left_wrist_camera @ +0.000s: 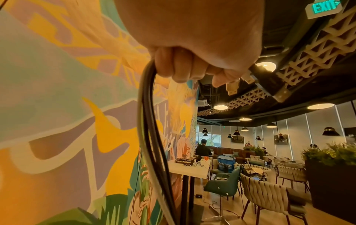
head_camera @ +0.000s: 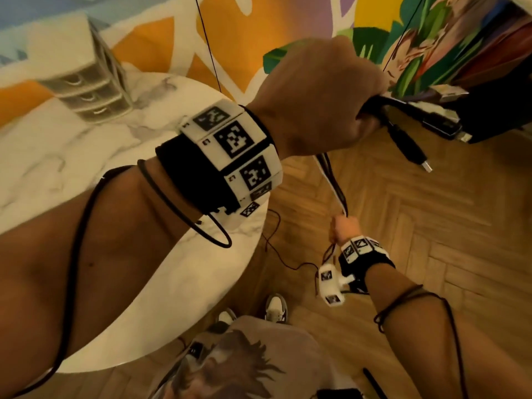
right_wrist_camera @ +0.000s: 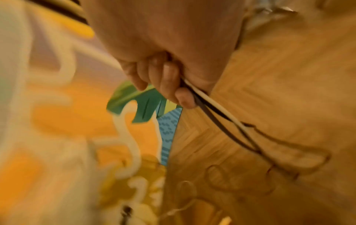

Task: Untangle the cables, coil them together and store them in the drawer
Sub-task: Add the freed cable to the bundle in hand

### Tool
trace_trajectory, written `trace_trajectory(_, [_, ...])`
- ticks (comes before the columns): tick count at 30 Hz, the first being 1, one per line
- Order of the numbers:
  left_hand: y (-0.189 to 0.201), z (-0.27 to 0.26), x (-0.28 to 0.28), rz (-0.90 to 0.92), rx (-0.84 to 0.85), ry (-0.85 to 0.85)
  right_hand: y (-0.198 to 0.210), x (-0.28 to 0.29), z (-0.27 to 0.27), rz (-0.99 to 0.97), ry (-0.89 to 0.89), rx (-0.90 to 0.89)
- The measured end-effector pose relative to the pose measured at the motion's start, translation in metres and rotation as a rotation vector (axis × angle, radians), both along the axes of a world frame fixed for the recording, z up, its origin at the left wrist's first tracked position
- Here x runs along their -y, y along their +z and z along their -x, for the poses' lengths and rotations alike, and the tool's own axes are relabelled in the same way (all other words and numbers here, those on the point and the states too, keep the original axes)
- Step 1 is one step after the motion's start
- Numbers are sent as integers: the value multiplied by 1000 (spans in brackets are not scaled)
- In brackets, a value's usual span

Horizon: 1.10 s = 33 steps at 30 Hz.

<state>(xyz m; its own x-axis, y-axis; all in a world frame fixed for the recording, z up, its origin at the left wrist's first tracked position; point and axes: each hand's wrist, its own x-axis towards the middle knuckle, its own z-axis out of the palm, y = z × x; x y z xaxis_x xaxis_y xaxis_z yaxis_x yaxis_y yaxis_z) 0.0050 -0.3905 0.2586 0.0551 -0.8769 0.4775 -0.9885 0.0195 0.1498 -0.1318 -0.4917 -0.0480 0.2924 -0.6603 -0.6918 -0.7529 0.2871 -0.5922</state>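
Note:
My left hand (head_camera: 331, 93) is raised high and grips a bundle of black and white cables (head_camera: 335, 180) just below their plug ends (head_camera: 426, 122), which stick out to the right. In the left wrist view its fingers (left_wrist_camera: 183, 68) curl round the cables (left_wrist_camera: 148, 121), with the connectors (left_wrist_camera: 269, 82) beside the thumb. The bundle runs straight down to my right hand (head_camera: 344, 226), low over the floor, whose fingers (right_wrist_camera: 167, 82) curl round the cables (right_wrist_camera: 204, 105). Loose cable ends (right_wrist_camera: 279, 144) trail below it, blurred. The small drawer unit (head_camera: 86, 87) stands on the table at the far left.
A round marble table (head_camera: 86, 174) fills the left, with a painted mural wall (head_camera: 259, 30) behind it. Wooden herringbone floor (head_camera: 431, 226) lies to the right. A thin dark wire (head_camera: 276, 249) trails over the floor by the table's edge. My shoes (head_camera: 275, 308) are below.

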Motion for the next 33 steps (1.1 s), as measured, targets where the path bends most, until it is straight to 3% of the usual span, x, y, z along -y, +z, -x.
trace_trajectory(2, [1, -5, 2, 8, 26, 32, -1, 7, -7, 11, -129, 126])
trace_trajectory(4, [3, -13, 5, 16, 38, 54, 3, 6, -3, 140, -151, 119])
trace_trajectory(7, [-2, -11, 5, 65, -25, 18, 10, -6, 16, 283, 74, 7])
trace_trajectory(10, [-21, -1, 6, 70, -129, 6, 3, -6, 26, 273, 203, -99])
trace_trajectory(13, [-45, 6, 13, 40, -419, 1, 2, -6, 24, 262, 346, -104])
trace_trajectory(15, [-62, 15, 17, 23, -642, 2, 12, -9, 22, 221, 357, 74])
trace_trajectory(18, [-88, 27, 18, -120, -924, 70, 53, -11, 16, 156, 286, 488])
trace_trajectory(22, [-122, 33, 11, -261, -1088, 172, 120, -20, 11, -178, 130, 1019])
trace_trajectory(24, [-136, 35, 7, -315, -1133, 180, 140, -23, 8, -326, 46, 1134])
trace_trajectory(29, [-147, 52, -5, -411, -1024, 152, 155, -32, -16, -41, 199, 808])
trace_trajectory(31, [-148, 56, -10, -456, -1013, 265, 154, -34, -24, -27, 210, 741])
trace_trajectory(33, [-152, 53, -19, -465, -975, 232, 151, -39, -30, -19, 242, 689])
